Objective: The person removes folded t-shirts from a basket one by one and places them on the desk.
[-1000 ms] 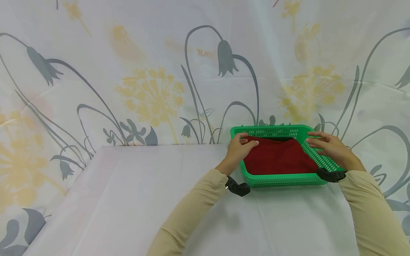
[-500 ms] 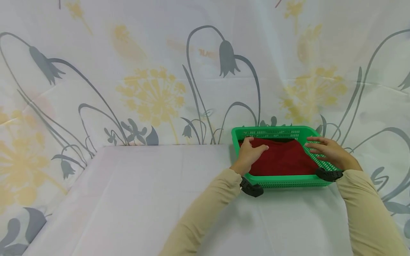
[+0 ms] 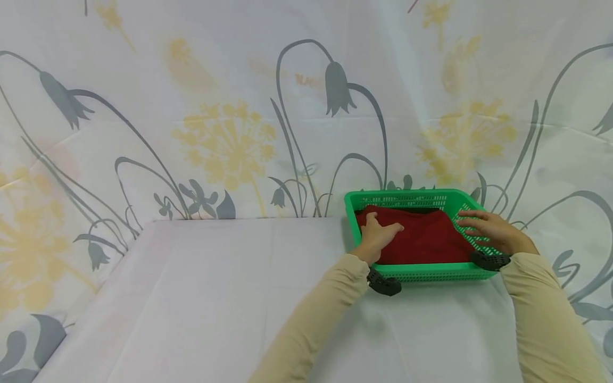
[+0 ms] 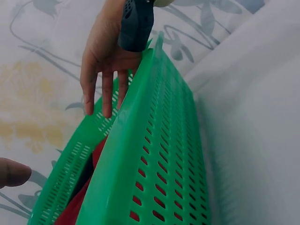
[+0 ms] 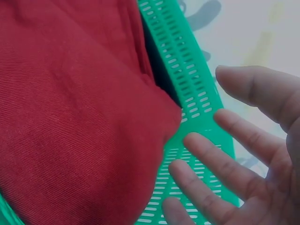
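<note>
A dark red cloth (image 3: 421, 236) lies folded inside a green perforated plastic basket (image 3: 431, 270) on the table's right side. Over the basket's left part is my left hand (image 3: 375, 236), thumb and fingers spread above the cloth. My right hand (image 3: 495, 230) hovers by the basket's right wall, fingers extended and apart. In the right wrist view, the right hand's fingers (image 5: 227, 166) are beside the cloth's edge and hold nothing. The left wrist view has only the left thumb tip (image 4: 13, 172) at its edge; whether the left fingers touch the cloth cannot be told.
A white-covered table (image 3: 215, 298) stretches left of and in front of the basket. Behind it hangs a pale curtain (image 3: 306, 133) printed with grey and yellow flowers. Each wrist wears a black device (image 3: 384, 283).
My left hand has moved right and slightly down, from the basket's left rim to over the cloth. My right hand has shifted slightly down and left. The basket and cloth look unmoved.
</note>
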{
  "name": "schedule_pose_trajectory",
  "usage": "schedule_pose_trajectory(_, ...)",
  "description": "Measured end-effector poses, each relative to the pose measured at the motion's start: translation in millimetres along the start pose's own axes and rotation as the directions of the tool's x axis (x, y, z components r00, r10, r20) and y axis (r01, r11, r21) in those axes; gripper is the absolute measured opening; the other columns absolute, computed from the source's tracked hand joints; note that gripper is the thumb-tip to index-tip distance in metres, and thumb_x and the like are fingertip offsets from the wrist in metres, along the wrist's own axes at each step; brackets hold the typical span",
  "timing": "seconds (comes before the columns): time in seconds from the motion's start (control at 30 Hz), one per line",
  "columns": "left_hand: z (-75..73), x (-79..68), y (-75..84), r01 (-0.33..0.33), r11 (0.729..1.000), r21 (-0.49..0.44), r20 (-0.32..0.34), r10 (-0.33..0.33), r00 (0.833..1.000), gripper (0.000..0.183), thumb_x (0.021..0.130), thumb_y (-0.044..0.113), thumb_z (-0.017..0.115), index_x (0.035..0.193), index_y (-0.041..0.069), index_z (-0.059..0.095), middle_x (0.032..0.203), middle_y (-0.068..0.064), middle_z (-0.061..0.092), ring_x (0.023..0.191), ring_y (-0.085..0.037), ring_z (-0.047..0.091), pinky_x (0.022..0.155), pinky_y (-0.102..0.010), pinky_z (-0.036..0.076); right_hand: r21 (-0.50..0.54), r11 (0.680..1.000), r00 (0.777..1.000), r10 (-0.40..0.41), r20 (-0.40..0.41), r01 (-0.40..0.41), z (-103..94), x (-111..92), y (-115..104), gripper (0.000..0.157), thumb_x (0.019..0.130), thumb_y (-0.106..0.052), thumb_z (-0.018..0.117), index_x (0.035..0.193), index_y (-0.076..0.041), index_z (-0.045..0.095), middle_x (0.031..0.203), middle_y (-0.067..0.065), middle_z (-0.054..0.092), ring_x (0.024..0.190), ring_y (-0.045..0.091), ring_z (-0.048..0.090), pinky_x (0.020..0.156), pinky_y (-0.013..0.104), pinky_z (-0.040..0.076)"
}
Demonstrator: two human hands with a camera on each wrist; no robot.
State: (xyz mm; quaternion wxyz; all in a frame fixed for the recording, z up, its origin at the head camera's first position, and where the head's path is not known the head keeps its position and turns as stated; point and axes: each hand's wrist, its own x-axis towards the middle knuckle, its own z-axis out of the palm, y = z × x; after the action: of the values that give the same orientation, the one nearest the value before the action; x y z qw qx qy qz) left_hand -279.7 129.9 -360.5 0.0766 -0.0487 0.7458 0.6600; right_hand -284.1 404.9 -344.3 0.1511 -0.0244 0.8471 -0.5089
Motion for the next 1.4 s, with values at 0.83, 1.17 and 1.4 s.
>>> schedule_pose_trajectory(0.83,7.7,8.9,-10.7,0.088,0.995,0.034,0.035,-0.09,0.995,0.08,0.084,0.024,0.073,0.147,0.007,0.027,0.15,-0.017,0.025,0.136,-0.033,0.025,0.102,-0.052,0.035,-0.133,0.991,0.992,0.016,0.126,0.001,0.5,13.5,12.2,0.067,0.104,-0.023,0.041,0.144,0.02,0.008,0.147,0.042,0.006,0.133,0.059,0.009,0.103,0.064,0.025)
schedule_pose_trajectory(1.17,8.5,7.8,-11.8,0.076,0.994,0.084,0.06,-0.081,0.995,0.081,0.082,0.022,0.074,0.147,0.007,0.027,0.143,-0.014,0.036,0.134,-0.031,0.029,0.101,-0.05,0.037,-0.139,0.99,0.986,0.014,0.166,0.009,-0.7,15.3,15.4,0.065,0.104,-0.021,0.042,0.141,0.023,0.012,0.147,0.042,-0.002,0.133,0.061,-0.002,0.106,0.066,0.014)
schedule_pose_trajectory(1.4,10.8,9.9,-12.8,0.039,0.997,0.07,0.038,-0.042,0.998,0.06,0.079,0.018,0.076,0.128,0.01,0.042,0.123,-0.013,0.048,0.121,-0.028,0.04,0.093,-0.048,0.043,-0.186,0.983,0.989,0.03,0.142,-0.003,-1.4,17.5,16.8,0.066,0.104,-0.023,0.043,0.143,0.02,0.013,0.148,0.041,0.0,0.133,0.06,0.002,0.104,0.067,0.019)
